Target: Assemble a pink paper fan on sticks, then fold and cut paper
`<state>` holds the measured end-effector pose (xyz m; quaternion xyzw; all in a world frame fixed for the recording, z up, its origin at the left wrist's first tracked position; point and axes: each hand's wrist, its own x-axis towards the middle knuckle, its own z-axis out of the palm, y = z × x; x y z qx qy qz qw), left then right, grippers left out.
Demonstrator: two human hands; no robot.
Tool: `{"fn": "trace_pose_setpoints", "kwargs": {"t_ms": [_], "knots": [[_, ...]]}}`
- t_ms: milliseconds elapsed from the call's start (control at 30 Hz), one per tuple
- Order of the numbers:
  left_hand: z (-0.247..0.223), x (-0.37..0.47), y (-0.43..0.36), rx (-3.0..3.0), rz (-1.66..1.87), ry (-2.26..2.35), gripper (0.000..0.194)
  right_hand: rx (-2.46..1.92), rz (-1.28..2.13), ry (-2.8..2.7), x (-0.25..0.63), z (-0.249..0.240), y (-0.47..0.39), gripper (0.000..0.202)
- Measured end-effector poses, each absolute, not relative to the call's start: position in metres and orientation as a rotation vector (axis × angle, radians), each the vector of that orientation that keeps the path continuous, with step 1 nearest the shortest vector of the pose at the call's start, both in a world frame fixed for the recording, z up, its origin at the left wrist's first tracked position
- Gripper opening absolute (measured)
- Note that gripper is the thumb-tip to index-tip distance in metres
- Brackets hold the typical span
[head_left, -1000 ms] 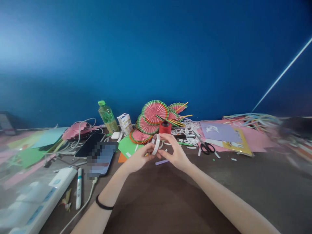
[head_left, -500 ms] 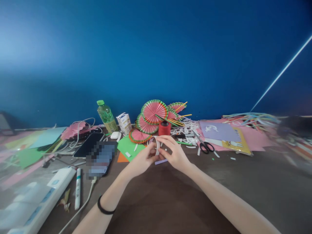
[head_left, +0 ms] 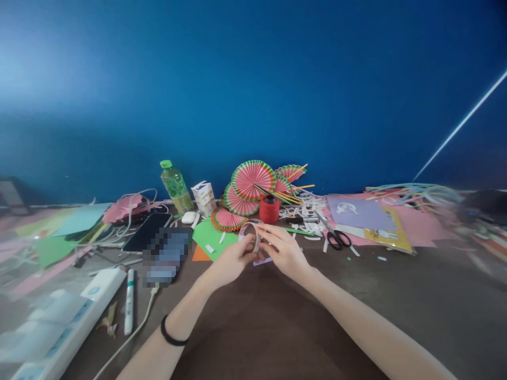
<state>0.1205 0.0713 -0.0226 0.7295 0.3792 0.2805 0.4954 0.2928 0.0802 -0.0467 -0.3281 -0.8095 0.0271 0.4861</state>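
A roll of tape (head_left: 256,236) is held up between both hands, above the dark table. My left hand (head_left: 234,258) is closed on its left side, with fingers reaching into the ring. On the other side, the fingers of my right hand (head_left: 285,252) bend over the roll's right edge and touch it. Just behind stand a red spool of thread (head_left: 269,210) and pink-and-green folded paper fans (head_left: 253,180). A green paper sheet (head_left: 214,238) lies left of the roll, and a bit of purple paper (head_left: 263,262) shows below it.
Black-handled scissors (head_left: 339,239) lie to the right, by white paper scraps and a yellow packet (head_left: 390,232). Leftward are a green bottle (head_left: 176,187), a small box (head_left: 204,199), two phones (head_left: 147,232), a marker (head_left: 129,302) and a power strip (head_left: 75,322).
Both hands stay on the tape roll, with the right fingers shifted slightly lower over it. The whole view has moved a little, so things sit slightly further right.
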Motion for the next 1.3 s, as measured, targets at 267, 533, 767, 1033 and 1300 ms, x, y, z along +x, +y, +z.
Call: {"fn": "trace_pose_setpoints", "kwargs": {"t_ms": [267,533,767,1033,1300], "knots": [[-0.019,0.125,0.072,1.709,0.687,0.889,0.023,-0.821,0.208,-1.866,0.291,-0.046,0.080,0.023],[-0.010,0.124,0.069,1.863,0.642,0.976,0.025,-0.867,0.561,-1.754,0.291,-0.032,0.079,0.024],[-0.008,0.125,0.068,1.898,0.667,0.961,0.020,-0.835,0.609,-1.738,0.292,-0.029,0.080,0.022],[-0.008,0.125,0.068,1.888,0.673,0.960,0.024,-0.825,0.662,-1.705,0.292,-0.032,0.079,0.009],[-0.009,0.127,0.067,1.893,0.712,0.968,0.022,-0.808,0.645,-1.738,0.293,-0.033,0.080,0.033]]}}
